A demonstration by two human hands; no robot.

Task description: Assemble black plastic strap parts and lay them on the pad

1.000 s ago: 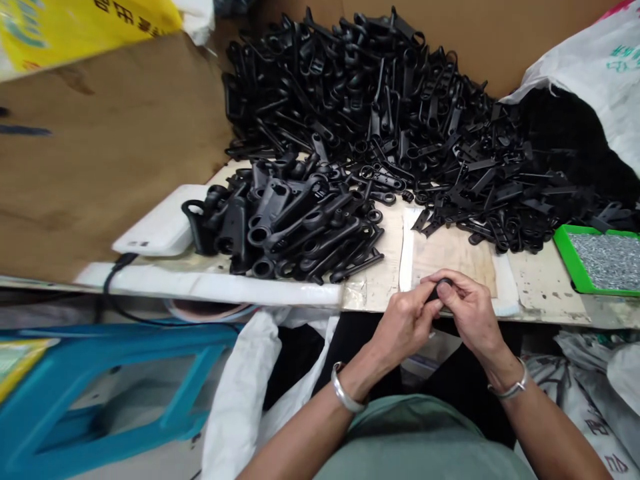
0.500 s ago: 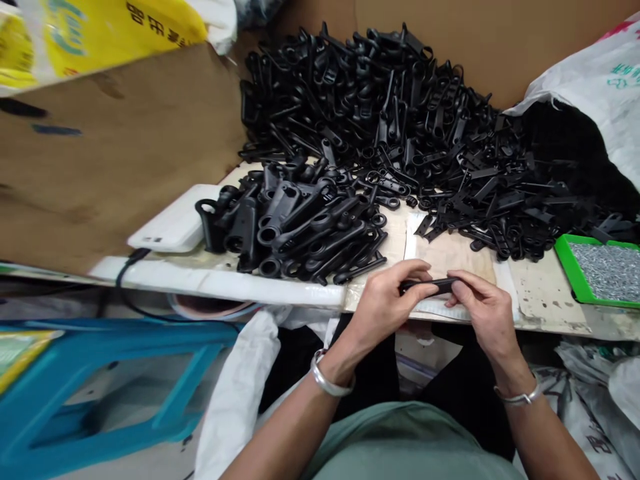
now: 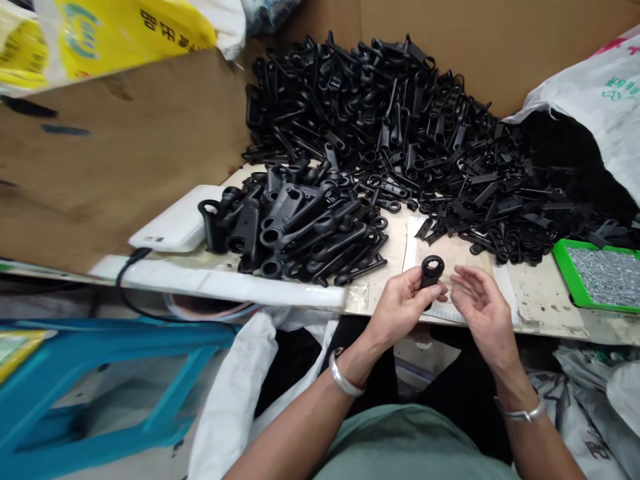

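A black plastic part with a ring-shaped end [image 3: 433,267] is pinched between the thumb and fingers of my left hand [image 3: 400,303], ring end up. Its lower portion is hidden by my fingers. Just to the right, my right hand [image 3: 485,310] is apart from the part, fingers loosely spread and holding nothing. Both hands are over the front edge of the table, by a white-edged pad [image 3: 413,247]. Left of them lies a group of assembled-looking black ring-ended parts [image 3: 310,233].
A large heap of black parts [image 3: 360,100] rises against cardboard [image 3: 480,40]. Smaller flat black pieces [image 3: 495,193] spread to the right. A green tray [image 3: 567,267] of small metal pins stands at the right edge. A white box [image 3: 175,220] with a cable sits left; a blue stool [image 3: 165,393] is below.
The black part has turned from lying sideways between both hands to ring end up in my left hand. My right hand has let go and opened.
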